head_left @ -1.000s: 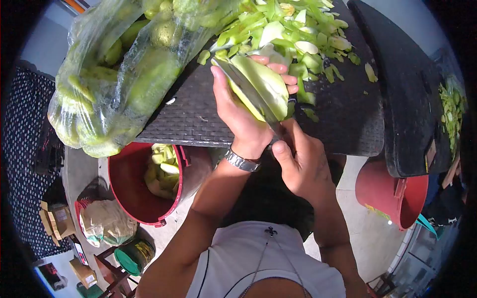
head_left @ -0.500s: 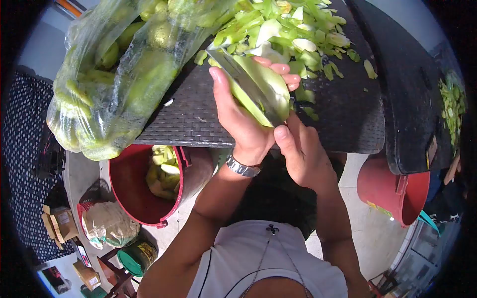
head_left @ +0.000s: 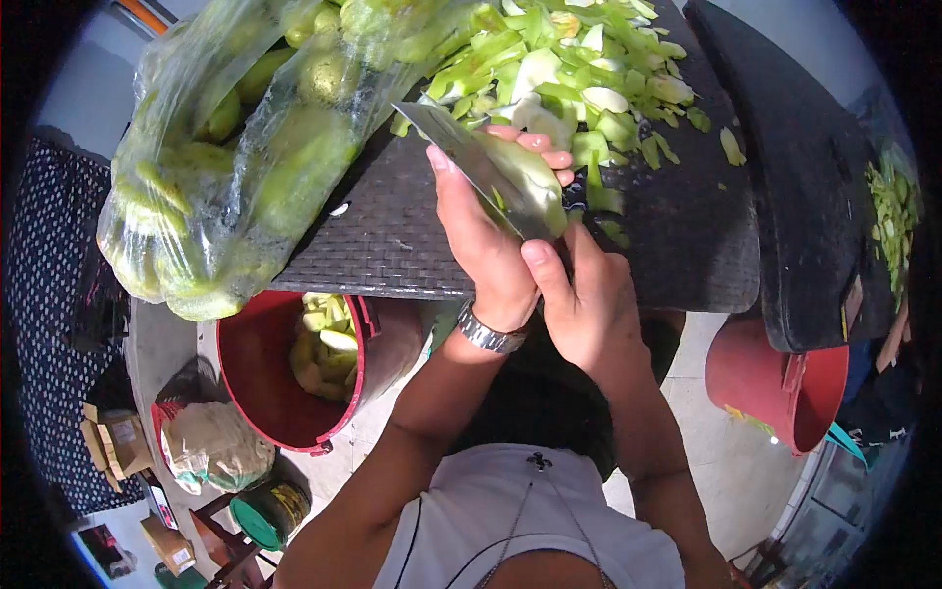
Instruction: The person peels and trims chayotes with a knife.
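Cradling a partly pared green fruit [head_left: 543,187], the left hand [head_left: 488,257] is half-curled, palm up, fingers along its far side. The right hand [head_left: 599,309] is closed around the handle end of a knife [head_left: 466,147], whose broad blade lies along the fruit, above the near edge of the surface [head_left: 392,260]. Much looks done: green parings [head_left: 618,128] heap beyond the hands, and pale pieces [head_left: 324,358] lie in a red bucket [head_left: 250,378]. Plenty seems left, with green fruits filling the plastic bag [head_left: 211,245].
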`<move>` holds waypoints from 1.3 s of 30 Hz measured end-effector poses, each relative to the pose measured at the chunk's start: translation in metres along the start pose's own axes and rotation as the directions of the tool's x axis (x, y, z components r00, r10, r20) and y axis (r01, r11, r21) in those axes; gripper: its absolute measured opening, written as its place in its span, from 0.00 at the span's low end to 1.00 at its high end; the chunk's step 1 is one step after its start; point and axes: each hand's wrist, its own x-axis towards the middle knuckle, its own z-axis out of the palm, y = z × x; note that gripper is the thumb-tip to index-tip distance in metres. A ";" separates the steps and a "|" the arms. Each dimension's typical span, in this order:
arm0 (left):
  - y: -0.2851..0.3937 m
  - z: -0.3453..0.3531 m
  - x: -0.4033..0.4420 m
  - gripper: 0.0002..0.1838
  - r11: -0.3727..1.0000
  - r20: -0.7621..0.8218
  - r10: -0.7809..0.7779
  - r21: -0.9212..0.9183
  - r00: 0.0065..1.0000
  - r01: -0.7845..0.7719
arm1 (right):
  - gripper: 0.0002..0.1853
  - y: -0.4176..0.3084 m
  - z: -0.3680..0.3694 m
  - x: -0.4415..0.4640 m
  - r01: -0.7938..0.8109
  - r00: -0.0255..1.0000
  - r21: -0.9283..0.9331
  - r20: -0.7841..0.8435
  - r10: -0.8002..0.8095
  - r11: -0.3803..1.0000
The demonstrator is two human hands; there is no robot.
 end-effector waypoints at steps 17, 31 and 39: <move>0.012 -0.010 0.031 0.34 0.971 -0.220 -0.202 -0.171 0.954 0.166 | 0.33 -0.005 0.000 0.014 -0.248 0.960 0.194 0.179 0.215 0.949; 0.050 -0.036 0.046 0.28 0.754 0.106 -0.618 -0.201 0.779 0.626 | 0.25 0.002 -0.042 0.045 -0.439 0.895 0.249 0.205 0.397 0.863; 0.243 -0.101 -0.033 0.22 0.107 0.046 -0.755 0.993 0.654 0.054 | 0.20 0.038 -0.094 0.034 -0.165 0.982 -0.165 -0.123 0.145 0.972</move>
